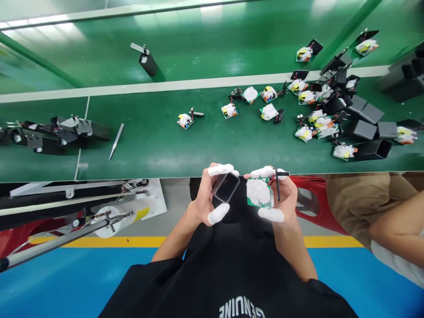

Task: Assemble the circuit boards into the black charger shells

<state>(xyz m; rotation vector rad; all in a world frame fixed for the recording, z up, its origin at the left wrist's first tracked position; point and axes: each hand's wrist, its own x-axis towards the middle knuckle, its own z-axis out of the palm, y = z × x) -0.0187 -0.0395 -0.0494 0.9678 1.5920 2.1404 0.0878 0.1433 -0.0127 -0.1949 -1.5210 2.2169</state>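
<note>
My left hand [204, 198] is closed around a black rectangular case [227, 187], its open end turned up towards me. White finger covers show on the thumb and fingers. Beside it, my right hand [287, 201] grips a green circuit board [259, 193] by its edges; white filler coats most of the board. A thin black end piece [278, 190] hangs at the board's right side, against my fingers. Case and board are apart, both held in front of my body just off the bench's near edge.
On the green bench [152, 154] several similar boards, one a coated board [184, 120], lie towards the right, near piled black cases [362, 130]. A row of assembled units [66, 130] and a pale stick-like tool [116, 141] lie left. A seated person [364, 198] is at my right.
</note>
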